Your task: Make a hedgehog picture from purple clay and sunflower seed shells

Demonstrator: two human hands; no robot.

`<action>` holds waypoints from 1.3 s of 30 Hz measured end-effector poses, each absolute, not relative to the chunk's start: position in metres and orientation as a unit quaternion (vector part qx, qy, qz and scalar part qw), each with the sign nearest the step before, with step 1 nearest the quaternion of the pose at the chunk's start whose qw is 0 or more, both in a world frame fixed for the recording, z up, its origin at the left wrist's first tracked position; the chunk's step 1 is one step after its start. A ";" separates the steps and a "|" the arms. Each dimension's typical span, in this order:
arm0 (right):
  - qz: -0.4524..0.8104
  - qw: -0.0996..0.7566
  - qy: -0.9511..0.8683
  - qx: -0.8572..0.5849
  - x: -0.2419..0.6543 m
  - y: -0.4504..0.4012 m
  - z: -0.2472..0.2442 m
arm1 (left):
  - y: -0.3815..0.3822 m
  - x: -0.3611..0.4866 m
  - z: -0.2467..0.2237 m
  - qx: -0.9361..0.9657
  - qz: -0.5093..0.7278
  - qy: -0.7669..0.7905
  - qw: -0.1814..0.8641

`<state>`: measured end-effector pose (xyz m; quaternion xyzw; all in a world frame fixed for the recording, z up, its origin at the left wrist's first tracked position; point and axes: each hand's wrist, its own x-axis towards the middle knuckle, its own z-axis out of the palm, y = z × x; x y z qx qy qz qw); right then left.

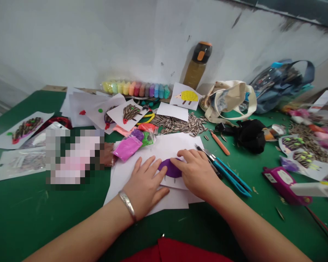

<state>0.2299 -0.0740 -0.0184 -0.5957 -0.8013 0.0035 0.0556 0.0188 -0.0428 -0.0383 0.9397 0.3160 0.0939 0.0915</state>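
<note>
A flat purple clay shape (170, 168) lies on white paper (180, 142) in front of me, with short dark marks below its lower edge. My left hand (146, 182) rests on the paper with fingers spread, its index fingertip at the left edge of the purple shape. From the right, my right hand (198, 171) touches the shape's upper right with an extended index finger; the other fingers are slightly bent and nothing is held. Its thumb is mostly hidden.
Sunflower seeds (177, 123) are heaped behind the paper. Clay packets (128, 148) lie left, blue tweezers (233, 178) and an orange tool (220, 143) right. Farther back stand a bottle (196, 67) and a cloth bag (226, 98). A magenta glue gun (284, 182) lies at right.
</note>
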 end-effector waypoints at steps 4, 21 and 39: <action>0.017 0.065 -0.801 -0.595 0.228 -0.072 -0.023 | -0.042 0.019 -0.038 0.939 0.092 0.319 0.094; 0.013 0.091 -0.796 -0.598 0.228 -0.071 -0.022 | -0.041 0.018 -0.034 0.945 0.071 0.307 0.091; 0.025 0.162 -0.819 -0.549 0.228 -0.084 -0.014 | -0.029 0.008 -0.026 0.928 0.219 0.289 0.082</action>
